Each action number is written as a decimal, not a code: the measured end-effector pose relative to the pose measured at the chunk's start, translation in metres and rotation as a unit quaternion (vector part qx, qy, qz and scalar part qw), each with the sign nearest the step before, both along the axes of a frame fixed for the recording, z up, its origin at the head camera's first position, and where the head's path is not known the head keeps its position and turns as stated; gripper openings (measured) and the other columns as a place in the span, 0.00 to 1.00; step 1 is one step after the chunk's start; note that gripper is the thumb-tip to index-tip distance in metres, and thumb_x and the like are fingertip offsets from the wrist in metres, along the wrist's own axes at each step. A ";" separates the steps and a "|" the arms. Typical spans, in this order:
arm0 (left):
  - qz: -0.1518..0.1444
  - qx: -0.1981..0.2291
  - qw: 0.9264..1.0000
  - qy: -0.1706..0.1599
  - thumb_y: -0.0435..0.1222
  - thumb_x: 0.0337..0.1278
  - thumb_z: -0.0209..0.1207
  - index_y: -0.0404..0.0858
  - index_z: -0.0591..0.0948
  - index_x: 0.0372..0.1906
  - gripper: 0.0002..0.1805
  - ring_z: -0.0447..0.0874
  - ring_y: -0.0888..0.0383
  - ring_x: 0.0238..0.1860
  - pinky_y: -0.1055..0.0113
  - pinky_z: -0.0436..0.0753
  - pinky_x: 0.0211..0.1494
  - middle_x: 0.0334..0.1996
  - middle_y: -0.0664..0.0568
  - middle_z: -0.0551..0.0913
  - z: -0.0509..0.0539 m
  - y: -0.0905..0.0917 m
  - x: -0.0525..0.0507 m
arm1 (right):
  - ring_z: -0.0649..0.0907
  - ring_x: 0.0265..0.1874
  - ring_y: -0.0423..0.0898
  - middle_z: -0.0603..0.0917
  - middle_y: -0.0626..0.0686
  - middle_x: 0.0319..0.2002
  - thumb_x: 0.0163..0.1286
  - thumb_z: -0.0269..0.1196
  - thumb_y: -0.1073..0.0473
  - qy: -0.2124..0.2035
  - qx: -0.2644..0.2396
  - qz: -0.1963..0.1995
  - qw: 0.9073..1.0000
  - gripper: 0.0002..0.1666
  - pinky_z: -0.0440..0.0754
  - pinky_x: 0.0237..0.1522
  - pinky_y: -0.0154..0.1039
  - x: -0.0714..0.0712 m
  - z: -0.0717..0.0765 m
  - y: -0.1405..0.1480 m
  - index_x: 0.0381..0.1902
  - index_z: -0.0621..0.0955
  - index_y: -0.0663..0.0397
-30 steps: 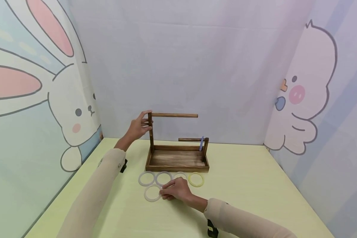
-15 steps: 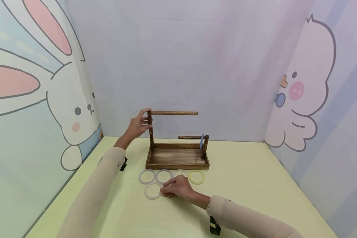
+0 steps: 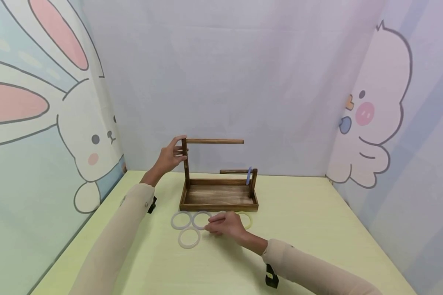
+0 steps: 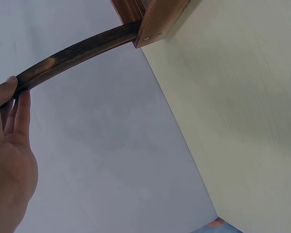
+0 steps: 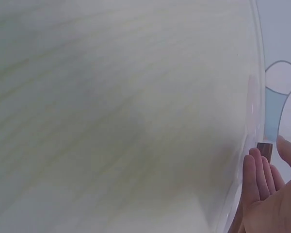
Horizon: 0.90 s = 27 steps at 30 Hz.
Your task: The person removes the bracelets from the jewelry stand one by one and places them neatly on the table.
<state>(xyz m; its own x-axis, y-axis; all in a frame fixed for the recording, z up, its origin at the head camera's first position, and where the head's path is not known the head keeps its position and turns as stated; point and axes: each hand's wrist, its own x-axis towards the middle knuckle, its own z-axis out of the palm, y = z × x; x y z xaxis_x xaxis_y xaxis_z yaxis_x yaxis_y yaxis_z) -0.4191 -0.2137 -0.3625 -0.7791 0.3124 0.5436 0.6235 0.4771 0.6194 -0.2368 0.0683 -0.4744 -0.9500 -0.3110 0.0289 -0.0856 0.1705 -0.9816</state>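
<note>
My left hand grips the top of the tall left post of a dark wooden stand, thumb on one side and fingers on the other. A blue ring hangs on the stand's short right bar. Just in front of the stand, my right hand hovers low over the flat rings, its fingers extended and thumb apart in the right wrist view. Left of it lie two pale purple rings, one at the end. A whitish ring lies nearer. The hand partly covers a yellow ring and another pale ring.
The stand has a shallow tray base and a long upper bar pointing right. A pale yellow table carries everything. Cartoon-printed fabric walls close in the back and both sides.
My right hand has shifted right and slightly up, off the edge of the nearer whitish ring, and now covers part of the yellow one. The left hand keeps its grip on the post.
</note>
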 end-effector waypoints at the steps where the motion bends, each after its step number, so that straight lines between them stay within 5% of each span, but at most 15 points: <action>1: 0.000 0.000 1.000 -0.001 0.21 0.62 0.67 0.53 0.62 0.80 0.47 0.85 0.39 0.59 0.49 0.88 0.58 0.58 0.35 0.85 -0.001 0.000 0.000 | 0.92 0.34 0.57 0.92 0.60 0.35 0.61 0.78 0.64 0.003 0.001 -0.001 1.000 0.20 0.92 0.36 0.49 -0.001 0.001 0.002 0.47 0.88 0.71; 9: -0.001 0.004 1.000 -0.008 0.22 0.62 0.67 0.54 0.63 0.79 0.46 0.86 0.39 0.58 0.48 0.88 0.57 0.56 0.35 0.85 -0.002 0.000 -0.001 | 0.92 0.37 0.52 0.92 0.60 0.38 0.62 0.78 0.63 0.025 0.009 -0.014 1.000 0.22 0.92 0.41 0.51 -0.009 0.009 0.013 0.50 0.87 0.72; 16: 0.000 0.003 1.000 -0.011 0.22 0.63 0.67 0.54 0.63 0.79 0.46 0.86 0.39 0.59 0.48 0.88 0.58 0.57 0.35 0.85 -0.002 0.000 -0.002 | 0.91 0.41 0.59 0.92 0.60 0.41 0.63 0.77 0.62 0.032 0.028 -0.033 0.999 0.22 0.91 0.45 0.56 -0.016 0.016 0.028 0.51 0.87 0.71; 27: -0.004 0.007 1.000 -0.010 0.22 0.63 0.66 0.54 0.63 0.79 0.45 0.85 0.38 0.59 0.47 0.88 0.57 0.57 0.34 0.85 0.000 -0.001 -0.001 | 0.92 0.40 0.54 0.92 0.59 0.41 0.64 0.77 0.60 0.032 0.040 -0.061 0.997 0.22 0.92 0.44 0.48 -0.028 0.018 0.051 0.52 0.87 0.69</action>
<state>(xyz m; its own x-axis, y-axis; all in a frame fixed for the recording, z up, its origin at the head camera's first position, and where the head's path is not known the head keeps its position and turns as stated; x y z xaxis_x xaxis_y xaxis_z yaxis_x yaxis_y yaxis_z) -0.4199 -0.2148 -0.3627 -0.7878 0.3113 0.5315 0.6141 0.4639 0.6385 -0.2652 0.1190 -0.4563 -0.9778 -0.1978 0.0697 -0.1211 0.2608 -0.9578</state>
